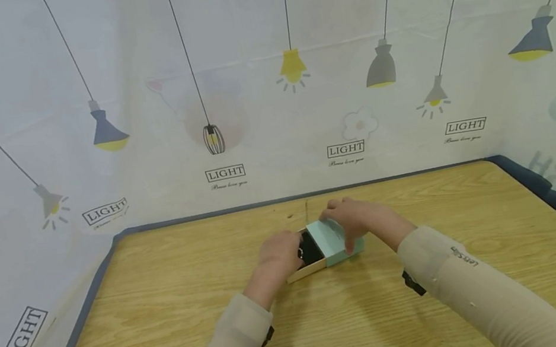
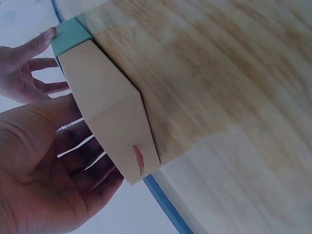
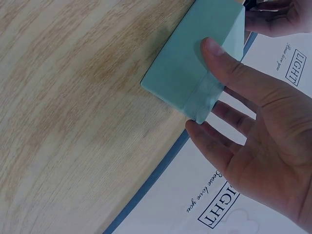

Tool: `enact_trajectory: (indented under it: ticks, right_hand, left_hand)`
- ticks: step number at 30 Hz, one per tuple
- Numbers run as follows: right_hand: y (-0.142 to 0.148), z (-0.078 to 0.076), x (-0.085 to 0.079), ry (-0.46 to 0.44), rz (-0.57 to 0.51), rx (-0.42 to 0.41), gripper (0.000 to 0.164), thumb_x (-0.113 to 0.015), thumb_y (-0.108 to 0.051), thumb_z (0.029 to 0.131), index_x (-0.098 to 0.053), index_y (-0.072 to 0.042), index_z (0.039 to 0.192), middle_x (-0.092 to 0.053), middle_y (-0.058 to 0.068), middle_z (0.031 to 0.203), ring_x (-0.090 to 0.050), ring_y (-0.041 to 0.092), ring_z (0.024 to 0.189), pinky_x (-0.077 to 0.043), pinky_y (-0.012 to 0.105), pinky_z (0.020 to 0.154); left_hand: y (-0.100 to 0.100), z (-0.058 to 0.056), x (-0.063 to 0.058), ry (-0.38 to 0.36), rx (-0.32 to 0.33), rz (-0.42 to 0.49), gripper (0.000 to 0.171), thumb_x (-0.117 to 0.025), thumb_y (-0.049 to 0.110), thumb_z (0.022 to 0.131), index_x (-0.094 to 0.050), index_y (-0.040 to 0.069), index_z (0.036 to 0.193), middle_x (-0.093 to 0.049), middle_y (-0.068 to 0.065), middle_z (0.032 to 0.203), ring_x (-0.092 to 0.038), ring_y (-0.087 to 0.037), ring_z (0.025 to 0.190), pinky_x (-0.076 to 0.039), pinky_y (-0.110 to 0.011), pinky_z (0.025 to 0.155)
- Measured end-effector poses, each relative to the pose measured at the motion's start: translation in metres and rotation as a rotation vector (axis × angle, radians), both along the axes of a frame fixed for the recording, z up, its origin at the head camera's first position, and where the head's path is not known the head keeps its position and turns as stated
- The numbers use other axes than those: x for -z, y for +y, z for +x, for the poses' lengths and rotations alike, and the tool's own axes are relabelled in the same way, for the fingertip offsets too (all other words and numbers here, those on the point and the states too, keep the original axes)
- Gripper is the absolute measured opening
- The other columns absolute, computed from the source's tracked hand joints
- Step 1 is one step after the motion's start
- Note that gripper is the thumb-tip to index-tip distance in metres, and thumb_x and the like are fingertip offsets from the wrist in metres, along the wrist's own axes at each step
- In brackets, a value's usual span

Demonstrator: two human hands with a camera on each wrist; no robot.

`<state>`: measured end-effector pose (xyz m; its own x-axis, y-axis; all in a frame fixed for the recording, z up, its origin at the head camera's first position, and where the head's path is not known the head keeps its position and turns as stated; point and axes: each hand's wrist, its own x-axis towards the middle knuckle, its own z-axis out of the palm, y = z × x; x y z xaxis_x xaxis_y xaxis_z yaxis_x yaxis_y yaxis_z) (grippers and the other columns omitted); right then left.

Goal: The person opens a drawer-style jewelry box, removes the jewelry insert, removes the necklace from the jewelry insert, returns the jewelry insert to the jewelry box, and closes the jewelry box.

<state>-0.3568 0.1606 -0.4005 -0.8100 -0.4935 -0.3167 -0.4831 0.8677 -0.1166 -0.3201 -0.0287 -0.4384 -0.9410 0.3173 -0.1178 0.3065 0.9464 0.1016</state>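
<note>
A slim drawer box sits on the table, its mint-green sleeve (image 1: pixel 327 239) slid partway off a cream tray (image 2: pixel 109 105) with a black lining (image 1: pixel 312 247). My right hand (image 1: pixel 352 219) grips the closed end of the sleeve (image 3: pixel 195 63), thumb on one face and fingers at the far edge. My left hand (image 1: pixel 280 252) reaches over the tray's open end, fingertips down inside it. At those fingertips shows a small silvery chain-like piece (image 1: pixel 300 252), pinched by the fingers and mostly hidden. A reddish ribbon tab (image 2: pixel 139 160) marks the tray's end wall.
The wooden table (image 1: pixel 170 321) runs back to a dark blue edge (image 1: pixel 219 210). Behind and beside it hangs a pale cloth (image 1: pixel 256 99) printed with lamps and the word LIGHT. Dark straps (image 1: pixel 414 283) show under the sleeves at both wrists.
</note>
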Motion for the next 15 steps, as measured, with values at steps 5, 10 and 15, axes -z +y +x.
enact_trajectory:
  ticks: [5, 10, 15]
  right_hand:
    - [-0.0002, 0.0005, -0.0003, 0.001, 0.005, 0.003, 0.087, -0.092, -0.022, 0.070, -0.048, -0.014, 0.145, -0.046, 0.012, 0.146, -0.046, 0.036, 0.128, -0.048, 0.051, 0.104]
    - [-0.0005, 0.0002, -0.0002, -0.003, 0.003, 0.009, 0.087, -0.092, -0.022, 0.070, -0.048, -0.014, 0.145, -0.045, 0.012, 0.146, -0.046, 0.036, 0.129, -0.048, 0.052, 0.105]
    - [-0.0001, 0.0000, 0.0000, -0.005, 0.006, 0.011, 0.088, -0.092, -0.022, 0.070, -0.048, -0.014, 0.145, -0.045, 0.012, 0.147, -0.045, 0.036, 0.130, -0.048, 0.052, 0.105]
  left_hand:
    - [0.0022, -0.0002, 0.0000, 0.017, 0.001, -0.033, 0.025, -0.080, 0.022, 0.085, -0.070, 0.015, 0.107, -0.070, -0.001, 0.103, -0.061, -0.013, 0.084, -0.055, -0.029, 0.072]
    - [0.0051, -0.0006, -0.0007, 0.019, 0.005, -0.076, 0.027, -0.079, 0.022, 0.086, -0.068, 0.015, 0.109, -0.069, -0.002, 0.104, -0.062, -0.014, 0.086, -0.056, -0.029, 0.073]
    - [0.0060, -0.0015, -0.0002, 0.021, 0.028, -0.102, 0.036, -0.080, 0.024, 0.086, -0.066, 0.015, 0.118, -0.068, -0.003, 0.109, -0.064, -0.016, 0.091, -0.058, -0.030, 0.077]
